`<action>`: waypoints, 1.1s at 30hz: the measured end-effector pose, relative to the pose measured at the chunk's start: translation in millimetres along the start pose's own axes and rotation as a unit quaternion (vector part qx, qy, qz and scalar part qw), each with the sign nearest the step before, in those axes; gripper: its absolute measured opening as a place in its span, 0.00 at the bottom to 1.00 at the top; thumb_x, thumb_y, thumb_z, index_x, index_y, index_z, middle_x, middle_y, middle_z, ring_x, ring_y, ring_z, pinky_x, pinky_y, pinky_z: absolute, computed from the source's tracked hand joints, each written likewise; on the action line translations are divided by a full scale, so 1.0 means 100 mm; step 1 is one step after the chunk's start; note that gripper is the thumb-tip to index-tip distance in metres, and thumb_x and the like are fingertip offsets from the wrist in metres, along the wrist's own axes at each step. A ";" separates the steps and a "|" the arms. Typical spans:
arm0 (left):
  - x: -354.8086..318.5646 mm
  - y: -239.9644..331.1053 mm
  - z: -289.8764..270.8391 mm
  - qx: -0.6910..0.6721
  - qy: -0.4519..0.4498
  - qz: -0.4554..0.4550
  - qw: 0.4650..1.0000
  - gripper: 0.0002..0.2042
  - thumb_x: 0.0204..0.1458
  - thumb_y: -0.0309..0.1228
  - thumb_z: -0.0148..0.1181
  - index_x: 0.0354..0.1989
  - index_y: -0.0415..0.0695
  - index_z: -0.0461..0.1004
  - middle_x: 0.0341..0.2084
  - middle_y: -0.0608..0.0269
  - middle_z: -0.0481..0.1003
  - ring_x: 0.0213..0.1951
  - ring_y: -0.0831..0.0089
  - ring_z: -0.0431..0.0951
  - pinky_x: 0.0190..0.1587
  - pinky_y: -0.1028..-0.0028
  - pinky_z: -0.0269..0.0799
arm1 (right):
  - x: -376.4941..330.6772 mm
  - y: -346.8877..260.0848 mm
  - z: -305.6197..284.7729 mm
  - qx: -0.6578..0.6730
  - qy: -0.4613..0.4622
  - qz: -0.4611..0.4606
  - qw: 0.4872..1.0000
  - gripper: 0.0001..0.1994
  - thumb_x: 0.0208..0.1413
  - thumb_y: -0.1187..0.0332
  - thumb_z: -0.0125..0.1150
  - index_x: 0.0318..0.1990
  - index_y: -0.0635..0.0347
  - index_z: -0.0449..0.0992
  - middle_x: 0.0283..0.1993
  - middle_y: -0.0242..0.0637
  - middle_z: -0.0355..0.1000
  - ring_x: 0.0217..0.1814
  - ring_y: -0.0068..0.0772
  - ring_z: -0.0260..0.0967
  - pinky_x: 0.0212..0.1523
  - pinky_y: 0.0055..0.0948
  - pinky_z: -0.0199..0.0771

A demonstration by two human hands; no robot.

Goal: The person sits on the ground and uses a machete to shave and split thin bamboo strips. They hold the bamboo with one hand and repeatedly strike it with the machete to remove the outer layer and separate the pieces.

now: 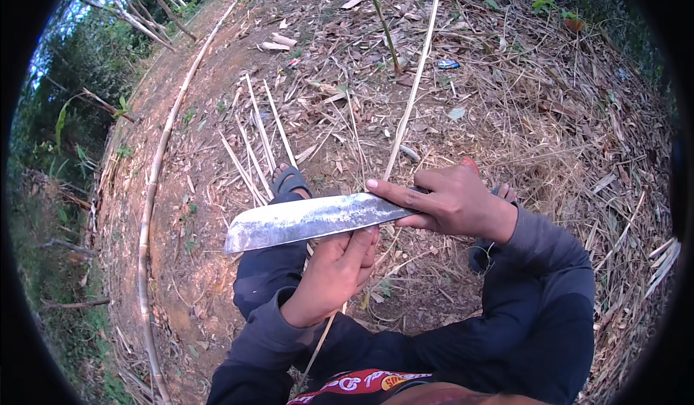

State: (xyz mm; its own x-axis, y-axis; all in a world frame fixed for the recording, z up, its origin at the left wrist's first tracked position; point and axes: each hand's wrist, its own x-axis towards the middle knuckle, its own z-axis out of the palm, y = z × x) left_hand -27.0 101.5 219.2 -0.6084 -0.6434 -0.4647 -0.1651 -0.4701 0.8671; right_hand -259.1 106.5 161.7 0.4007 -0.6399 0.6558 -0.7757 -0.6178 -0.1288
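A machete with a broad, worn grey blade (303, 221) lies crosswise in front of me, its squared tip toward the left. My right hand (463, 201) is closed round its handle, which is mostly hidden, with the index finger stretched along the blade. Under the blade, a long pale bamboo strip (413, 94) runs from far ahead down toward my lap. My left hand (330, 275) is closed on that strip just below the blade, thumb and fingers pressed together near the metal edge. Where blade and strip meet is covered by the blade.
Several split bamboo strips (262, 123) lie ahead of my sandalled left foot (290, 182). A long bamboo pole (154, 170) stretches along the left. One thin green stem (382, 23) stands ahead. Dry leaves and stalks litter the ground, and pale split pieces (661, 264) lie at the right.
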 end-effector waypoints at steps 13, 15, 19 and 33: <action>-0.08 0.01 -0.01 -0.071 -0.007 -0.007 0.997 0.12 0.71 0.40 0.41 0.38 0.47 0.63 0.18 0.76 0.52 0.15 0.87 0.48 0.16 0.81 0.41 | -0.17 0.51 0.08 0.054 0.085 0.146 0.984 0.28 0.66 0.59 0.54 0.73 0.46 0.58 0.25 0.39 0.71 0.22 0.40 0.70 0.25 0.39 0.71; -0.05 -0.01 -0.01 -0.056 -0.004 0.001 0.998 0.12 0.71 0.40 0.41 0.39 0.46 0.63 0.18 0.76 0.52 0.15 0.87 0.48 0.16 0.81 0.42 | -0.09 0.18 -0.09 0.004 -0.045 0.108 0.993 0.29 0.63 0.55 0.56 0.71 0.45 0.62 0.25 0.33 0.68 0.20 0.35 0.68 0.23 0.37 0.69; -0.05 -0.03 0.03 -0.033 0.015 0.011 0.999 0.12 0.71 0.39 0.42 0.39 0.44 0.64 0.16 0.78 0.53 0.14 0.87 0.49 0.16 0.81 0.42 | 0.00 -0.13 -0.11 0.005 -0.093 0.013 0.996 0.32 0.58 0.46 0.58 0.70 0.38 0.65 0.20 0.28 0.57 0.17 0.27 0.64 0.17 0.32 0.63; -0.06 -0.03 -0.01 -0.010 0.023 0.037 0.999 0.12 0.71 0.39 0.43 0.38 0.45 0.64 0.18 0.77 0.54 0.14 0.88 0.48 0.15 0.81 0.42 | 0.04 0.11 -0.07 -0.134 -0.061 0.008 0.989 0.32 0.55 0.42 0.57 0.68 0.30 0.67 0.20 0.24 0.54 0.18 0.22 0.62 0.19 0.31 0.54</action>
State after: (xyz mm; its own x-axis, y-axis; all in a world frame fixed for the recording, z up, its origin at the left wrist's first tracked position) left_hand -22.0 105.8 219.6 -0.5820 -0.7037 -0.4076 -0.1056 -0.4316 0.8959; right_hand -270.1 100.6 168.1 0.4305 -0.7088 0.5588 -0.8772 -0.4743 0.0743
